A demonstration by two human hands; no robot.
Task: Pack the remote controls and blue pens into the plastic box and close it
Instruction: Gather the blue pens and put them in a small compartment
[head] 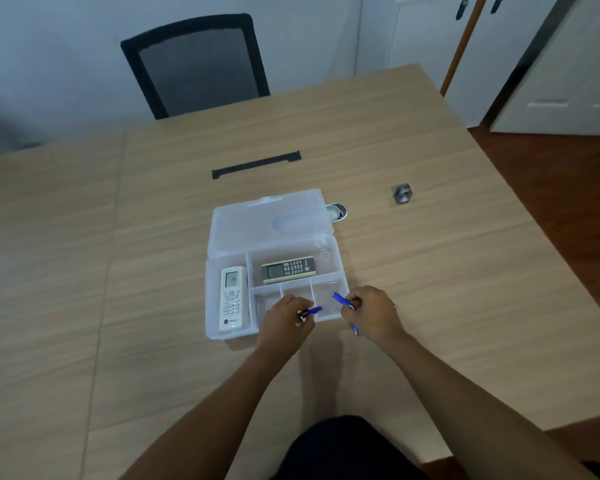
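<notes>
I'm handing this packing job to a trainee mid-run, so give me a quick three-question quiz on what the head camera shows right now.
1. True or false: the plastic box lid is shut.
2. Which remote lies in the long left compartment: (a) the white remote, (b) the dark remote?
3. What does each of the hands hold, left hand and right hand?

Key
1. False: the lid lies open behind the tray.
2. (a); the dark remote lies in the large back compartment.
3. One blue pen each: the left-hand pen and the right-hand pen, both over the small front compartments.
</notes>
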